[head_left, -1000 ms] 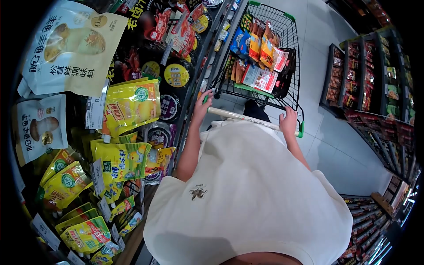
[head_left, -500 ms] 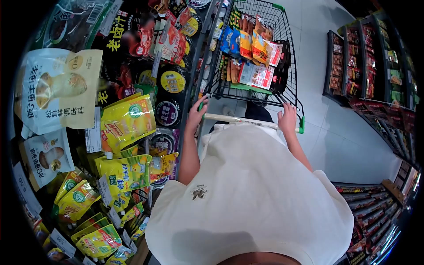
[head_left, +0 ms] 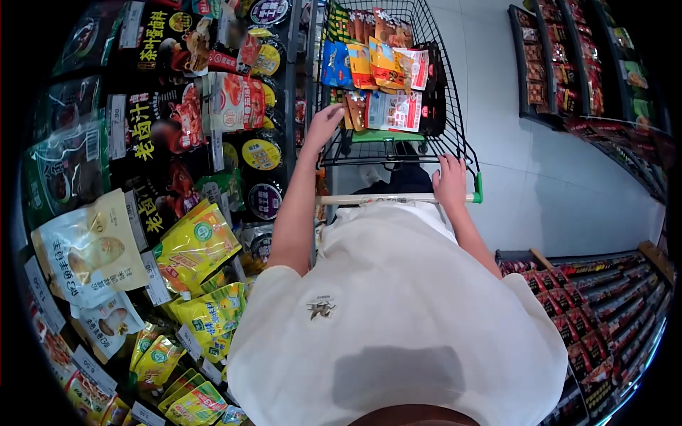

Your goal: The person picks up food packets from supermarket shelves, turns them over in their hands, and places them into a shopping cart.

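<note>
A black wire shopping cart (head_left: 455, 92) with a pale handle bar (head_left: 398, 199) and green end pieces stands in front of me. My left hand (head_left: 327, 126) is at the cart's left rim, its fingers bent inward over it, close to the packets inside. Over the right part of the handle lies my right hand (head_left: 450, 181), closed, with its fingers reaching forward past the bar. In the basket lie a white-and-red packet (head_left: 394, 111), orange pouches (head_left: 387, 67), a blue bag (head_left: 336, 65) and several brown packets (head_left: 391, 28).
Along the left runs a shelf with yellow seasoning pouches (head_left: 195, 245), a large cream pouch (head_left: 92, 248), black packs (head_left: 167, 117), round tubs (head_left: 261, 154) and price tags. Racks of red packets (head_left: 558, 57) stand right, with more shelving (head_left: 590, 312) behind. Pale tiled floor (head_left: 497, 142) lies right of the cart.
My left hand has left the handle's left end and moved forward along the cart's side. My right hand stays at the handle. The view has shifted along the shelf.
</note>
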A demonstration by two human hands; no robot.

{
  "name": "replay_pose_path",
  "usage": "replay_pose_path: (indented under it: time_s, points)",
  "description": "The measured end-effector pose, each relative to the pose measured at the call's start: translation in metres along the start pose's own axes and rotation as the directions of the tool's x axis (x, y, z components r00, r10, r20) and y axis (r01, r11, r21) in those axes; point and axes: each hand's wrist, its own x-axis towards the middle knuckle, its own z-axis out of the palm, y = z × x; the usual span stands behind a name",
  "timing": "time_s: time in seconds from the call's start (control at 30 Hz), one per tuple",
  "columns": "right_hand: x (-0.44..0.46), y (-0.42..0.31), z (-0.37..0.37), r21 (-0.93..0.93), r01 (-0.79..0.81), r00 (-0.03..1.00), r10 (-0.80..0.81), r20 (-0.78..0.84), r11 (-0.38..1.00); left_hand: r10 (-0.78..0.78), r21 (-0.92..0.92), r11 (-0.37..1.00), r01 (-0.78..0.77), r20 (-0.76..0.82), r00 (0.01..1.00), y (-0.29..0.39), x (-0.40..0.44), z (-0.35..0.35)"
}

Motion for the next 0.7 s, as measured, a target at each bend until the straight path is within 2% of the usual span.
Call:
replay_pose_path:
  time_s: [0.07,0.17,0.27,0.3,0.4,0.53,0.57,0.7]
  points:
    - [0.001,0.0,-0.004,0.013,-0.007,1.0,0.007,0.008,1.0,-0.078,-0.079,0.994,0.079,0.013,0.997,0.0,0.044,0.032]
    - [-0.001,-0.003,-0.002,0.009,-0.017,1.0,0.017,0.012,1.0,-0.174,-0.257,0.954,0.151,-0.068,0.982,0.011,0.092,0.069]
    - [0.001,-0.001,-0.005,0.02,-0.035,0.999,0.034,0.037,0.999,-0.232,-0.163,0.963,0.214,-0.104,0.967,0.012,0.129,0.094]
    - [0.002,0.0,-0.006,0.024,-0.039,0.998,0.038,0.046,0.999,-0.322,-0.172,0.935,0.31,-0.04,0.946,0.02,0.135,0.1]
    - [0.003,-0.004,-0.006,0.034,-0.05,0.998,0.049,0.049,0.998,-0.453,-0.108,0.885,0.453,0.027,0.891,0.017,0.154,0.112]
    - [0.003,-0.001,-0.008,0.048,-0.074,0.996,0.072,0.042,0.996,-0.459,-0.17,0.875,0.454,0.009,0.888,-0.026,0.182,0.135]
    - [0.003,-0.006,-0.003,0.042,-0.069,0.997,0.068,0.024,0.997,-0.367,-0.21,0.919,0.332,-0.158,0.917,-0.037,0.187,0.138]
    - [-0.004,-0.006,-0.001,0.04,-0.061,0.998,0.059,0.032,0.997,-0.184,-0.175,0.973,0.15,-0.197,0.963,-0.045,0.178,0.14]
